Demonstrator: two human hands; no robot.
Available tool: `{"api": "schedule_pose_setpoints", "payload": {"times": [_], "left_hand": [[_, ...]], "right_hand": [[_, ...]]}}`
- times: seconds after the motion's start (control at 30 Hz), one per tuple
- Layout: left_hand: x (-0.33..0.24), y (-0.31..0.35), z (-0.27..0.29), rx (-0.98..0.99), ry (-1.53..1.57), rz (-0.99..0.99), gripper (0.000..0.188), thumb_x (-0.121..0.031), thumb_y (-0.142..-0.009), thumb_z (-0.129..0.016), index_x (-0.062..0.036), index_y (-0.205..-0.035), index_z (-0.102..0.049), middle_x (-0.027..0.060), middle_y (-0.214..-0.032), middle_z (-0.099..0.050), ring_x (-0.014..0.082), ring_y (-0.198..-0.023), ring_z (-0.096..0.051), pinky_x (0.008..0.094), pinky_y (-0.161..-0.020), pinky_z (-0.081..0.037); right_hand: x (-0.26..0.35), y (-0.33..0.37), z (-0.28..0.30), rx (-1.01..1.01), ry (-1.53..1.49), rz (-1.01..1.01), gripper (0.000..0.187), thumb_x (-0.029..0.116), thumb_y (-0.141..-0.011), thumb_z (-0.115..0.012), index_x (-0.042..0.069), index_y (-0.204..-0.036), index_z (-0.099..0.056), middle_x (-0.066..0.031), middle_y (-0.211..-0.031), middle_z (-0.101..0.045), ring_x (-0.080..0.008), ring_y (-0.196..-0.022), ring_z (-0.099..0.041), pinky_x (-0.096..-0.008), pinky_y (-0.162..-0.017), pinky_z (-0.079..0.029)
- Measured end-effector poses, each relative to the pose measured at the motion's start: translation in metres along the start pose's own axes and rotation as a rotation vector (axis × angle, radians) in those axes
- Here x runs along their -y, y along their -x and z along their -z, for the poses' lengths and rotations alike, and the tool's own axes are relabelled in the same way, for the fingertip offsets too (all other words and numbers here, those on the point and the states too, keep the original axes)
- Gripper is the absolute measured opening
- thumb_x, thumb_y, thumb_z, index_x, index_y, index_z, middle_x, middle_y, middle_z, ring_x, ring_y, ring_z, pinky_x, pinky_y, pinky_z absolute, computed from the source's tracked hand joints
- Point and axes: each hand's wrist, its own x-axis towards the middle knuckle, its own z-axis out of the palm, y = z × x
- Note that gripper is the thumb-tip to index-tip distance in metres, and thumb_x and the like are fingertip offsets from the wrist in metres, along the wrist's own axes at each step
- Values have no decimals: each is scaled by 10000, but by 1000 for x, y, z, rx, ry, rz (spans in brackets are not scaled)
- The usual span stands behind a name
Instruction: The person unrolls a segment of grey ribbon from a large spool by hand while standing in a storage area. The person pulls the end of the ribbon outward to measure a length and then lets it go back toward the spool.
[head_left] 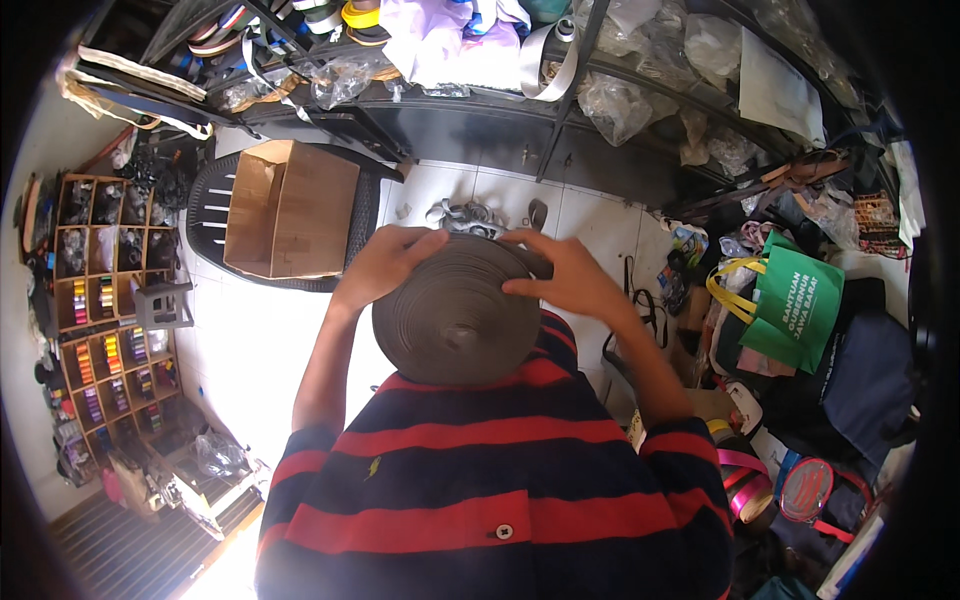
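Observation:
A large, tightly wound roll of dark grey webbing (pixel 440 310) is held up against my striped shirt, its flat spiral side facing up. My left hand (pixel 388 268) grips the roll's far left edge, with the thumb along the rim. On the far right side my right hand (pixel 568 278) curls its fingers around the rim, where an outer layer of the strap (pixel 520 262) stands slightly off the coil. The undersides of both grips are hidden.
A cardboard box (pixel 320 210) stands on a black plastic chair (pixel 210 205) ahead left. Dark shelves (pixel 480 135) with straps and plastic bags span the far side. Loose strapping (pixel 465 215) lies on the tiles. A green bag (pixel 795 300) and piled goods crowd the right; a thread rack (pixel 110 330) stands left.

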Motion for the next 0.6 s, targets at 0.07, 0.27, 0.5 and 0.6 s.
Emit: {"api": "schedule_pose_setpoints", "payload": {"times": [0.07,0.27,0.5,0.6], "left_hand": [[15,11,5,-93,35,42,426,-344,-968,-544,47,-1076,-677,182,-868,-708,179,-822,-659,318,-756,-492],[57,26,21,-138,81,4,408,-340,-945,-576,36,-1058,-686,155,-893,-709,182,-857,-652,314,-789,-493],[28,-44,47,273,-171,-222,406,-382,-912,-623,-18,-1081,-690,143,-910,-702,204,-832,-651,330,-752,-496],[37,-65,52,371,-182,-216,388,-364,-937,-599,-17,-1084,-689,135,-894,-698,173,-788,-630,302,-716,-484]], "right_hand": [[0,14,-21,-118,58,-15,605,268,-785,-782,124,-1321,-543,-153,-823,-707,-233,-799,-694,-339,-812,-498],[-18,18,-74,-324,-160,164,537,193,-840,-723,72,-1332,-543,-201,-1045,-692,-282,-907,-699,-354,-805,-522],[-22,-34,-64,-113,-366,55,441,160,-880,-684,51,-1297,-589,-113,-1019,-712,-140,-914,-644,-299,-835,-502],[-15,-52,-43,-55,-341,68,382,168,-892,-673,47,-1252,-623,-63,-920,-692,-100,-814,-599,-261,-734,-490]]}}
